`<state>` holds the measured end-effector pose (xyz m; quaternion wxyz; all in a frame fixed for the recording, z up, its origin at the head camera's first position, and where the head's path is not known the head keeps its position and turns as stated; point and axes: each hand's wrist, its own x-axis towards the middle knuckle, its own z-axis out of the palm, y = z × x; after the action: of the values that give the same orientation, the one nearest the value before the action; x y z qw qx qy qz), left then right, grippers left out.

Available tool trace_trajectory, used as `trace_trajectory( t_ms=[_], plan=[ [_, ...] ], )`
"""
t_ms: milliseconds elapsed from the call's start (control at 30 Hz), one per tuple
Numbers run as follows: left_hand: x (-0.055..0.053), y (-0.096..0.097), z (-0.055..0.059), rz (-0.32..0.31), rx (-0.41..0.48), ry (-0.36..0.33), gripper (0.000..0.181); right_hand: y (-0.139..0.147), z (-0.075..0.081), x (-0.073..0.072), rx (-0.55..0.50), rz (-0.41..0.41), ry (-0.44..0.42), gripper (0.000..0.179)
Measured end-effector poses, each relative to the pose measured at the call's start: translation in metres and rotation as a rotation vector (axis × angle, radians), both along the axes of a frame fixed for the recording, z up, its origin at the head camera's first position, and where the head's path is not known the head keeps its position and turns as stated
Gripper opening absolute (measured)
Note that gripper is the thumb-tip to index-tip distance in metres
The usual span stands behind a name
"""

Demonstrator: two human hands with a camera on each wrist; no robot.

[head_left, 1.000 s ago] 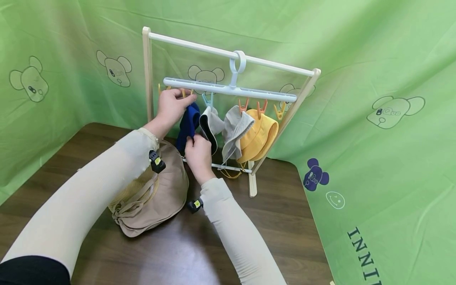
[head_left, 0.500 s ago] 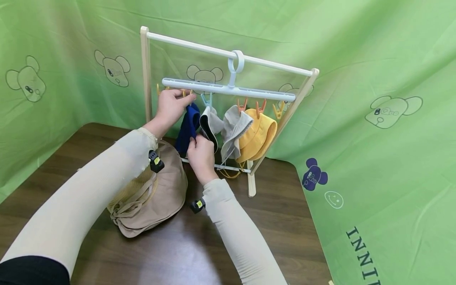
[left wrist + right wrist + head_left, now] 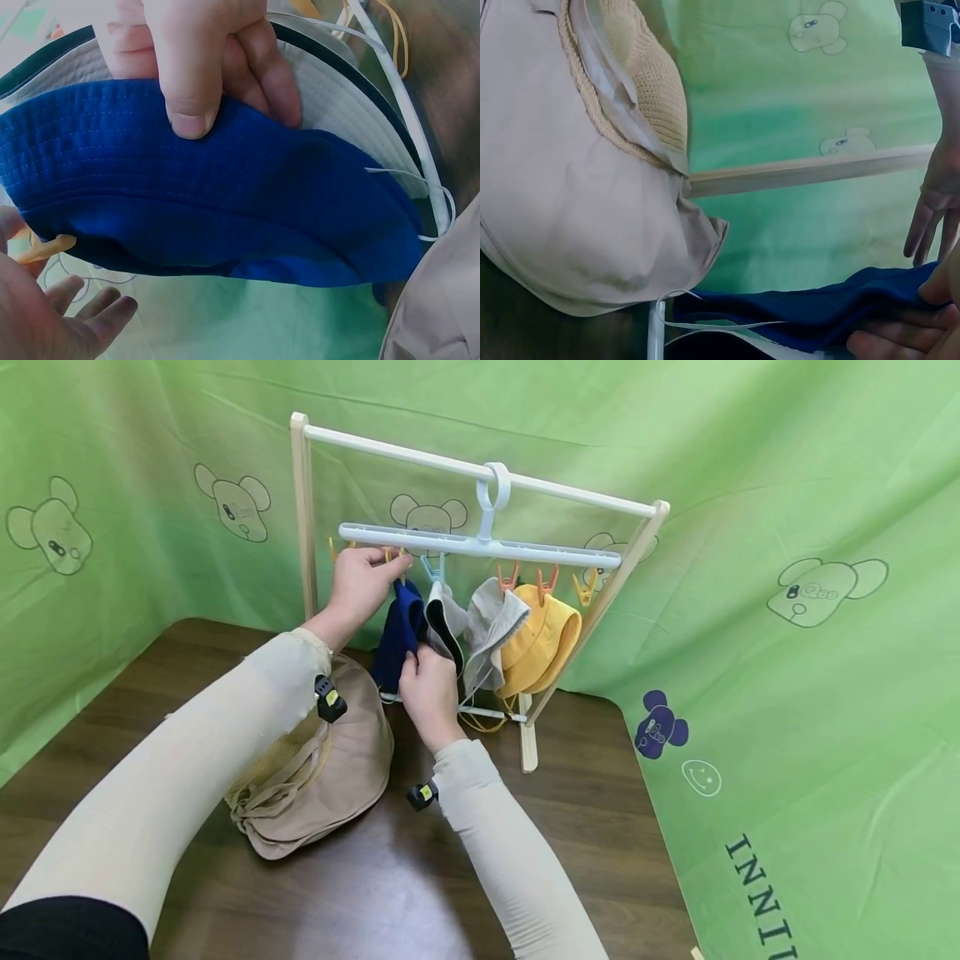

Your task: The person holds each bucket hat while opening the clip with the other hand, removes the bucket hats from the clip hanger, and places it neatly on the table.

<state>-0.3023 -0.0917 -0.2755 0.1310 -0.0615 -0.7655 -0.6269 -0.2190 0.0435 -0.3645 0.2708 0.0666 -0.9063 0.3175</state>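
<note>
A blue bucket hat [image 3: 397,639] hangs at the left part of a pale blue clip hanger [image 3: 420,538]. At its top edge, my left hand [image 3: 360,585] pinches a yellow clothespin [image 3: 46,249]. Lower down, my right hand [image 3: 432,693] grips the hat's brim, thumb on the blue cloth in the left wrist view and fingers behind it. Right beside that hand hangs a grey hat with black lining [image 3: 447,618], under a light blue clothespin [image 3: 432,568]. A thin white cord [image 3: 735,327] trails from the blue hat in the right wrist view.
Farther right hang a light grey hat [image 3: 487,631] and a yellow hat [image 3: 536,652] from orange clothespins. A wooden rack [image 3: 302,518] carries the hanger. Beneath my left forearm lies a beige wide-brimmed hat [image 3: 360,752] on the wooden table [image 3: 600,827]. Green cloth [image 3: 750,485] surrounds the table.
My right hand has shifted slightly right and down with the blue hat's brim, and the black-lined hat is nudged to the right. My left hand stays at the clothespin.
</note>
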Motion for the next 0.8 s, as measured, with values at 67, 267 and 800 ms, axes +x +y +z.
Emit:
trace_trajectory(
  t_ms=[67,267,800],
  plan=[
    [0.000,0.000,0.000,0.003,0.005,-0.009,0.029,0.002,-0.001,0.000,-0.006,0.003,0.011,0.025],
    [-0.002,0.002,0.000,-0.005,0.028,-0.045,0.030,0.007,-0.005,0.000,-0.009,0.011,0.019,0.025],
    [0.000,0.003,0.001,-0.012,0.058,-0.057,0.029,0.016,-0.010,0.004,-0.017,0.040,0.072,0.023]
  ],
)
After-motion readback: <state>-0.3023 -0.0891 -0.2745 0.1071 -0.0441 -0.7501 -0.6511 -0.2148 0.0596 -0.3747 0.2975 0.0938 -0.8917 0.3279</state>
